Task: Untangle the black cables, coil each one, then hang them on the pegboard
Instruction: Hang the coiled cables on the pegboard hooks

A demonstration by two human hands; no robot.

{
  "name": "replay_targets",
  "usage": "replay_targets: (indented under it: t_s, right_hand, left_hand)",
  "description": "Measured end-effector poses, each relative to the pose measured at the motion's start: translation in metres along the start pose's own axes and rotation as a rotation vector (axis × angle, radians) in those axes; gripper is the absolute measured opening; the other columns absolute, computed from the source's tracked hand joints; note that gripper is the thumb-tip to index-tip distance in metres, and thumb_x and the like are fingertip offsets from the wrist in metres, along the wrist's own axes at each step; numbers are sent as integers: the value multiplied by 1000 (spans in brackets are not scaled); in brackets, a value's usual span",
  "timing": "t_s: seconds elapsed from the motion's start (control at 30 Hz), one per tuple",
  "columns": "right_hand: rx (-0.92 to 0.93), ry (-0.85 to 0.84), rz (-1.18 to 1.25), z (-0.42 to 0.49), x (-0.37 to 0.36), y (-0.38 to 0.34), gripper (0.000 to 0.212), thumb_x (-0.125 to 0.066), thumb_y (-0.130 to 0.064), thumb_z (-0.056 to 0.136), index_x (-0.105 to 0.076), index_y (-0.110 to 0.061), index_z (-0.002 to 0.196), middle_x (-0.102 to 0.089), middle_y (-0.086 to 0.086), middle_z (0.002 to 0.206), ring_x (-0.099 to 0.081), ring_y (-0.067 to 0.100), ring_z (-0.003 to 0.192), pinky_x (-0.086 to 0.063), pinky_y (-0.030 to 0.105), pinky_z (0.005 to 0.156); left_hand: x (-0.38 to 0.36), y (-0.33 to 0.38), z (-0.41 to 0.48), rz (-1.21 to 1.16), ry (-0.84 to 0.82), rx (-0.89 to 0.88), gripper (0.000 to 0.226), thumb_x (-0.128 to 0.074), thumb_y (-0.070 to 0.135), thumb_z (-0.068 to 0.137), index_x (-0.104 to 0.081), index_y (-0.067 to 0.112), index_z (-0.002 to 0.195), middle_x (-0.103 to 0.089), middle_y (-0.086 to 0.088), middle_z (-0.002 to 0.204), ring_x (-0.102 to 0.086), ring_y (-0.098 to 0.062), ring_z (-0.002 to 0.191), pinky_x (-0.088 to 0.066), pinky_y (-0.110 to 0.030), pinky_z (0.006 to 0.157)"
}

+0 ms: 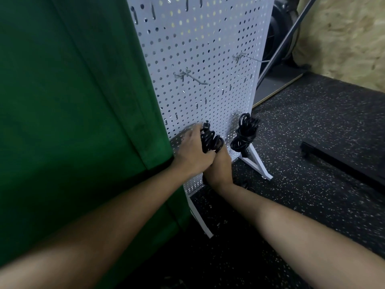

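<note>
A coiled black cable (211, 140) is bunched between the left hand (192, 153) and right hand (220, 165), against the lower white perforated metal pegboard (198, 49). Right of the grip, a second black coil (244, 132) hangs on the board.

No readable text, labels or signs

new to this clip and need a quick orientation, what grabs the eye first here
The left hand and right hand meet on a black coiled cable, low against the white pegboard. Just to its right, a second coil already hangs from a hook near the board's foot. A big green cloth fills the whole left side.
</note>
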State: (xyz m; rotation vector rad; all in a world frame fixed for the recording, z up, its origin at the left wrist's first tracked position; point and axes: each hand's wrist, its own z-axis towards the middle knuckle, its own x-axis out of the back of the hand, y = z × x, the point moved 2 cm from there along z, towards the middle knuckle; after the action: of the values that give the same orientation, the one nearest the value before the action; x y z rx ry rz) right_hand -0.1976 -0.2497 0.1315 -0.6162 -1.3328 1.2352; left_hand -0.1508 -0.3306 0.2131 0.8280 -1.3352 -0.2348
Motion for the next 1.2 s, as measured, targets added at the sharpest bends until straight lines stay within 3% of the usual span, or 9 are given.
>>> replay_targets:
  t_s: [0.07, 0.23, 0.33, 0.43, 0.57, 0.63, 0.83, 1.07, 1.2]
  right_hand:
    - [-54, -10, -14, 2, -1, -1, 47, -44, -52, 82, -57, -22, 116, -62, -2, 109, -62, 20, 96, -56, 49, 79]
    - [-95, -56, 12, 2, 0, 3, 56, -46, -54, 80, -59, -21, 123, -64, -2, 114, -64, 20, 102, -55, 42, 82]
    - [-131, -107, 0, 6, 10, 11, 49, -69, -29, 83, -58, -14, 128, -67, -2, 110, -66, 20, 100, -47, 25, 73]
    - [-130, -164, 0, 4, 23, 20, 58, -79, -5, 82, -51, -11, 133, -67, 1, 109, -66, 15, 93, -43, 7, 62]
    - [-122, -239, -35, 1, 42, 25, 84, -91, -28, 79, -43, -12, 146, -60, 1, 126, -57, 16, 118, -46, 28, 95]
    - [-120, -275, -90, -1, 55, 29, 91, -91, -34, 78, -40, -13, 150, -59, 4, 132, -57, 19, 123, -48, 36, 101]
    - [-66, -476, -307, -27, 103, 60, 79, -91, -31, 78, -49, -13, 143, -61, 0, 126, -62, 18, 112, -48, 28, 95]
    - [-44, -676, -697, -46, 151, 120, 75, -84, -36, 83, -47, -18, 146, -51, 8, 144, -52, 28, 132, -45, 43, 109]
    - [-56, -772, -804, -44, 157, 135, 80, -80, -36, 87, -39, -17, 153, -44, 8, 151, -47, 28, 138, -43, 43, 112]
  left_hand:
    - [-2, -1, 0, 53, -38, -13, 89, -70, 21, 90, -21, 24, 164, -39, -8, 158, -43, -28, 143, -37, -43, 120]
    - [-6, -7, 1, 143, -80, -45, 96, -71, 20, 90, -13, 22, 167, -31, -7, 162, -37, -32, 147, -35, -48, 121]
    - [-8, -7, 2, 141, -77, -64, 93, -72, 19, 90, -17, 22, 165, -35, -7, 158, -39, -30, 144, -34, -43, 117]
    - [-8, -6, 1, 161, -74, -69, 96, -72, 17, 90, -15, 21, 166, -34, -9, 157, -38, -30, 144, -35, -43, 117]
    - [-6, -2, -4, 180, -61, -72, 100, -75, 13, 89, -13, 23, 166, -24, -8, 164, -36, -29, 147, -39, -41, 118]
    - [-6, 2, -7, 254, -20, -136, 94, -76, 14, 88, -21, 21, 164, -24, -7, 164, -36, -29, 147, -38, -42, 120]
    - [-25, 24, -25, 559, -63, -492, 74, -71, 17, 93, -35, 20, 158, -30, -7, 160, -40, -25, 142, -44, -46, 116]
    - [-80, 13, -37, 1072, -99, -700, 65, -64, 26, 95, -38, 13, 154, -27, -15, 164, -26, -30, 153, -18, -59, 124]
    - [-121, 3, -37, 943, -416, -667, 58, -62, 21, 97, -41, 13, 151, -44, -11, 149, -46, -27, 136, -43, -44, 109]
